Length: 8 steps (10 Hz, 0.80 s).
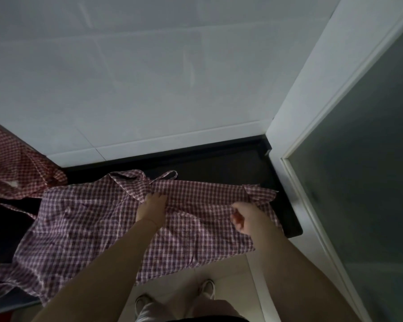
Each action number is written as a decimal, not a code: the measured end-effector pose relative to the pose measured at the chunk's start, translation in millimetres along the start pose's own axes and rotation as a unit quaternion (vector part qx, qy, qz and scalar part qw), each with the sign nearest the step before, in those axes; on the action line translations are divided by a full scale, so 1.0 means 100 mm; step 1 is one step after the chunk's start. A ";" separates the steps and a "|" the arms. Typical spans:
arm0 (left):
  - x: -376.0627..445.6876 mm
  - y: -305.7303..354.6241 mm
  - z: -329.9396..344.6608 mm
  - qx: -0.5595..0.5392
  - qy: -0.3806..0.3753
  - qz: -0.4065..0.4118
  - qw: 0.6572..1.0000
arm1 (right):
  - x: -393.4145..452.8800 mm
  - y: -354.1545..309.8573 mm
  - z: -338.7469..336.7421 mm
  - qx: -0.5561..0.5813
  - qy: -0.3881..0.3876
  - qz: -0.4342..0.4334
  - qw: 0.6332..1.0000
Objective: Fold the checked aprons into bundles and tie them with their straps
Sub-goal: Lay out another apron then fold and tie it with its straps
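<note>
A purple-and-white checked apron (86, 228) lies spread across the dark countertop (221, 168), its near edge hanging over the front. A strap loop (170, 175) sticks up at its far edge. My left hand (154, 206) grips a fold of the cloth near the middle of the far edge. My right hand (243, 217) pinches the fabric further right, fingers curled. A second, red checked apron (17, 168) lies bunched at the far left.
A white tiled wall (149, 77) rises behind the counter. A white door frame (312, 112) with frosted glass stands on the right. Below, my feet in pale shoes (207, 288) stand on a light floor.
</note>
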<state>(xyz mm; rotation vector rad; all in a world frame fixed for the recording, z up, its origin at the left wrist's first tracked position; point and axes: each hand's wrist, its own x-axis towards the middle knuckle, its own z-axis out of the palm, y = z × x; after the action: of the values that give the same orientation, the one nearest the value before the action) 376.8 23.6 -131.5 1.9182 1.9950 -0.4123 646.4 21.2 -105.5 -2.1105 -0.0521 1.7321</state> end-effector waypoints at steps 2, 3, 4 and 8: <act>0.00 -0.27 -0.24 0.057 0.023 -0.130 0.990 | -0.40 -0.48 0.21 0.078 -0.082 -0.075 0.991; 0.02 -0.32 -0.60 -0.124 0.023 -0.142 0.982 | -0.77 -0.96 0.33 0.130 -0.137 -0.129 0.974; 0.10 -0.27 -1.01 -0.590 0.016 -0.242 0.771 | -1.24 -1.32 0.44 0.118 -0.169 -0.158 0.966; -0.57 -0.39 -2.59 -0.962 0.094 0.079 0.242 | -2.37 -1.78 0.56 0.338 -0.344 -0.359 0.799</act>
<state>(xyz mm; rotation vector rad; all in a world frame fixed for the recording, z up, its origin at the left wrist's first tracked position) 328.3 83.7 125.4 0.1550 0.6229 1.6396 579.5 133.3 166.4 -0.7207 -0.3354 1.5745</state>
